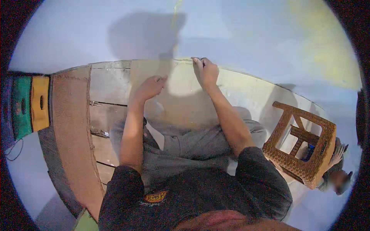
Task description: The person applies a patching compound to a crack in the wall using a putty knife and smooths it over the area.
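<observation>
My left hand is raised in front of my lap, fingers curled in with thumb and fingertips together. Whatever it may hold is too small to make out. Farther forward and to the right, my right hand is closed in a pinch close to the line where the pale floor sheet meets the wall. Something thin and dark seems to show at its fingertips, but its kind cannot be told. The two hands are apart. My crossed legs in grey trousers lie below them.
At the right is a brown woven-pattern stool, with a person partly hidden behind it. Wooden planks and a brown cardboard strip lie to the left, by green and yellow drawers. My shadow falls across the wall.
</observation>
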The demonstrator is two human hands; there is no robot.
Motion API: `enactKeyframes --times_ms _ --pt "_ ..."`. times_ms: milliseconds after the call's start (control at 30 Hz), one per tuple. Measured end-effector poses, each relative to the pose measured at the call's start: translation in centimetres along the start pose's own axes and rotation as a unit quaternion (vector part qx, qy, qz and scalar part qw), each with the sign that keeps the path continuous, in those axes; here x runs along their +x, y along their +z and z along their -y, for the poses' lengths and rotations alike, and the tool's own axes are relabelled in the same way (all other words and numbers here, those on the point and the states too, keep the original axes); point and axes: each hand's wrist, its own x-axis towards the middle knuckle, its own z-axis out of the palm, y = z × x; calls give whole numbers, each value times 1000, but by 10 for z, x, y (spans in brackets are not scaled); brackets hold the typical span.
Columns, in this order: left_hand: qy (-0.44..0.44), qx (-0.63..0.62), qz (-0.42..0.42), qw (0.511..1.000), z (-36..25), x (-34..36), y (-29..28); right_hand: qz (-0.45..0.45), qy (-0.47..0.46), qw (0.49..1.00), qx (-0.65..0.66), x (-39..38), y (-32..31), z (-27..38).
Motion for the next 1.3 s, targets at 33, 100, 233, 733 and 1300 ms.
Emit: enactKeyframes --times_ms 33,100,233,733,1300 --pt "7 -2 0 1000 -2 1 0 -7 -8 1000 -9 2 1 -3" --pt "18 -6 -3 1000 1 3 -3 16 15 1000 -20 2 5 -5" --pt "45 22 -16 999 18 5 -1 59 91 990 89 -3 9 3" --pt "-37 124 47 990 -15 -5 -9 12 6 998 66 -4 14 -7" --pt "53 177 30 982 -5 -7 -6 63 50 997 -14 -6 17 -9"
